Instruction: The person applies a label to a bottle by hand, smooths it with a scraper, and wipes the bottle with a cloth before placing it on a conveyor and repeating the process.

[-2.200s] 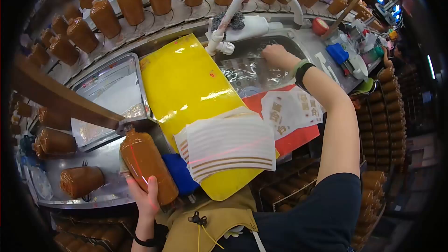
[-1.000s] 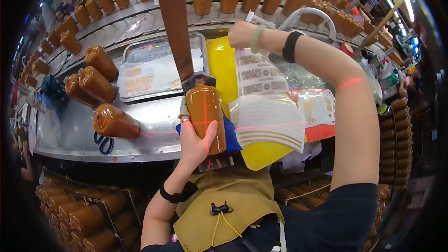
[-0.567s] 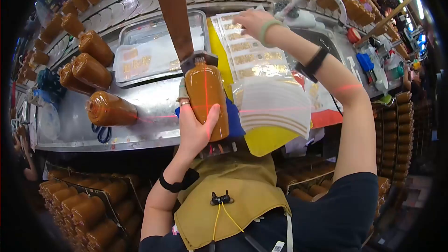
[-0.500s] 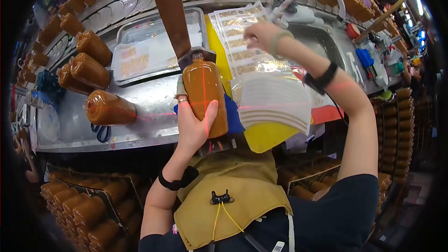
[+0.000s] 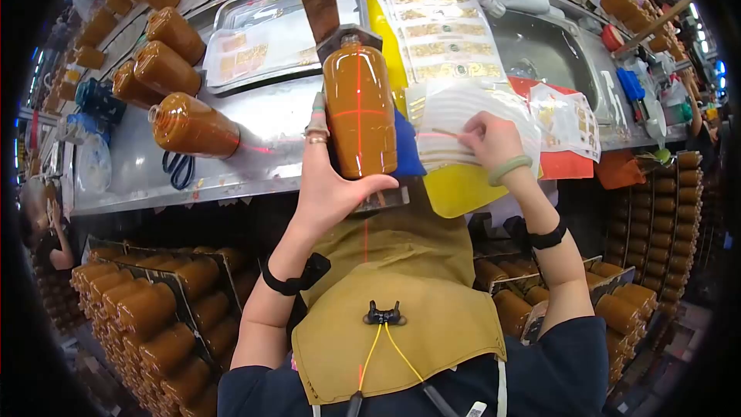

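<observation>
The steel tabletop [image 5: 270, 112] runs across your view; its front edge passes just before you, and the sink [image 5: 525, 35] bounds its right rear corner. A stretch of its surface shows between the lying bottle [image 5: 197, 127] and your left hand, offering room on that side. Your left forearm [image 5: 266, 316] rises steeply to the front edge; your right forearm [image 5: 559, 262] slants inward from the right, over the edge. The tray [image 5: 266, 11] occupies the rear of the tabletop, and the yellow mat [image 5: 455, 194] projects past the front edge, carrying the stack of white strips [image 5: 440, 108].

The brown bottle [image 5: 361, 135] lies between your hands, its neck at the bracket [image 5: 363, 35] and its base near the front edge. Only the blue cloth [image 5: 409, 147] shows between bottle and stack.

Your left hand [image 5: 332, 189] spreads wide, fingers along the bottle's left side, thumb stretched past its base; you cannot tell how firmly it holds. Your right hand [image 5: 500, 145] is curled over the stack, fingertips close together; whether they grip a strip cannot be told.
</observation>
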The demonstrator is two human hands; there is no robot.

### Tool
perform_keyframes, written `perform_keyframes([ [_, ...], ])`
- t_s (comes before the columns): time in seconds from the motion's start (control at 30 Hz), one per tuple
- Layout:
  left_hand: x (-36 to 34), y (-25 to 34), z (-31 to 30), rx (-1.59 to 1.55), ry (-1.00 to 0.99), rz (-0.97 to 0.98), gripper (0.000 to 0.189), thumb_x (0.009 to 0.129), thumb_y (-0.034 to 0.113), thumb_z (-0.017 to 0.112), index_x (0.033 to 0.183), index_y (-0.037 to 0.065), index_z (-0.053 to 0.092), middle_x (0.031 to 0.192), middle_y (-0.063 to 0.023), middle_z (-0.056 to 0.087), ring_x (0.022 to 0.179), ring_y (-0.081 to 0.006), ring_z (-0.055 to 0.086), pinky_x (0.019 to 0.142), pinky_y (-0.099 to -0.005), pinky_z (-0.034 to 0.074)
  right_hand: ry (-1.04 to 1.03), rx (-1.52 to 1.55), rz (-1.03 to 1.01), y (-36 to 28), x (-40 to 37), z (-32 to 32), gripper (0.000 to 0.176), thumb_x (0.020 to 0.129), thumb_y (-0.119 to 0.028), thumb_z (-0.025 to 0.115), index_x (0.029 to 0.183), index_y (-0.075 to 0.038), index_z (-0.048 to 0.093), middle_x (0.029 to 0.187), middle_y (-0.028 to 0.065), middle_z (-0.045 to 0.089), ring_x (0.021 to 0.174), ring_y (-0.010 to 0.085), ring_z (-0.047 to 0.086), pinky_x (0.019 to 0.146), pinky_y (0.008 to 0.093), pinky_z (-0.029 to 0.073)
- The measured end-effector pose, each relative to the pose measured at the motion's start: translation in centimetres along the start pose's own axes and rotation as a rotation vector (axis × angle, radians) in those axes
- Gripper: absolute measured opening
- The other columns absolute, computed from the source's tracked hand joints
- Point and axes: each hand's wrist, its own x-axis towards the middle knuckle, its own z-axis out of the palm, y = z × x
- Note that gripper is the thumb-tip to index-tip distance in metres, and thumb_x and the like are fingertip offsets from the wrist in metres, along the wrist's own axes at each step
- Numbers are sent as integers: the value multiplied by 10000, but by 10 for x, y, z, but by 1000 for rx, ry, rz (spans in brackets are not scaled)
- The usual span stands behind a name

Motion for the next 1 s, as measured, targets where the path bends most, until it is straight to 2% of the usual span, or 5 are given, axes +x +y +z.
perform_keyframes([
  [0.1, -10, -4, 5, 228, 57, 62, 1275, 664, 183, 965, 1585, -86, 125, 1505, -201, 449, 1367, -275, 502, 1133, -378, 418, 10, -53, -20, -15, -9, -8, 226, 803, -145, 813, 944, 2, 716, 803, 150, 725, 752, 260, 703, 728, 352, 552],
  [0.2, -4, -1, 9, 12, 114, -79, 1134, 648, 218, 975, 1535, -47, 320, 1491, -234, 418, 1362, -381, 451, 1126, -437, 398, 31, -91, 28, -11, -7, -8, 217, 806, -122, 800, 966, -1, 718, 811, 156, 725, 763, 279, 702, 753, 354, 550],
  [0.63, -11, -5, 9, 327, 222, 98, 1024, 646, 222, 971, 1474, -30, 424, 1464, -199, 462, 1332, -361, 499, 1101, -432, 441, -87, -188, 144, -20, -10, -25, 209, 876, -192, 715, 1002, -25, 715, 946, 218, 732, 935, 382, 694, 849, 437, 541],
  [0.9, -20, -6, 8, 198, 263, 24, 944, 664, 219, 955, 1447, -26, 489, 1342, -179, 590, 1264, -351, 552, 1075, -422, 437, 61, -465, -68, -8, -23, -33, 152, 917, -125, 665, 1005, -12, 717, 930, 199, 733, 900, 378, 696, 831, 427, 545],
  [1.0, -21, -6, 8, 287, 256, 94, 936, 689, 242, 937, 1470, -19, 490, 1272, -162, 640, 1195, -334, 560, 1033, -418, 439, 7, 172, -202, -39, -36, -43, 133, 970, -95, 633, 1002, 16, 698, 839, 134, 718, 802, 256, 692, 766, 352, 527],
])
